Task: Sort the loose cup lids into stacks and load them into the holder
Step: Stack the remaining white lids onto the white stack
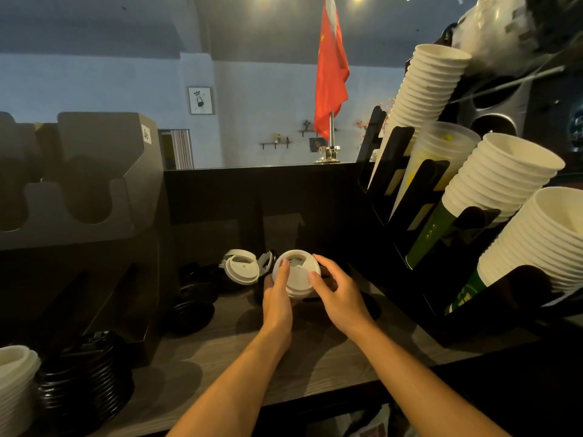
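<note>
In the head view, we hold a round white plastic cup lid (298,274) over the far middle of the wood-grain table (315,367). Our left hand (277,294) grasps its left rim with a finger laid across the top, and our right hand (334,290) pinches its right rim. There seems to be a short stack beneath it, though how many lids we cannot tell. A second white lid (241,266) leans just beside it on the left, and loose black plastic lids (192,307) lie scattered toward the far left.

To do this step well, we judge we should square the rims with both hands so the lids nest flush before lifting.

The grey slotted lid holder (85,184) stands at the table's left edge, with a ribbed black lid stack (85,383) and a white lid stack (14,392) at the near left corner. The rack of white paper cups (504,181) crowds the right edge. The near middle of the table looks open for moving.
</note>
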